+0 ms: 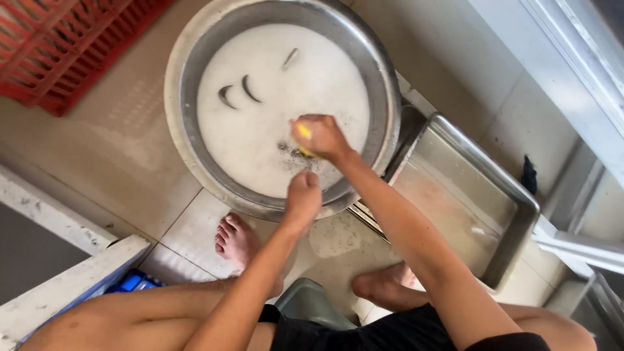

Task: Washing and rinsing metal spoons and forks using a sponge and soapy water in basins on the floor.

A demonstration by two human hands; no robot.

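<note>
While the right hand (323, 135) is clamped on a yellow sponge (303, 132) over the foamy basin (188, 78) on the floor, the left hand (304, 193), fist closed, steadies something half-hidden; scrubbing seems underway.

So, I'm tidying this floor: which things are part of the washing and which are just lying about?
In use: round metal basin of sudsy water, yellow sponge in right hand, left hand at the rim.
Lying about: red crate, rectangular metal tray.
</note>
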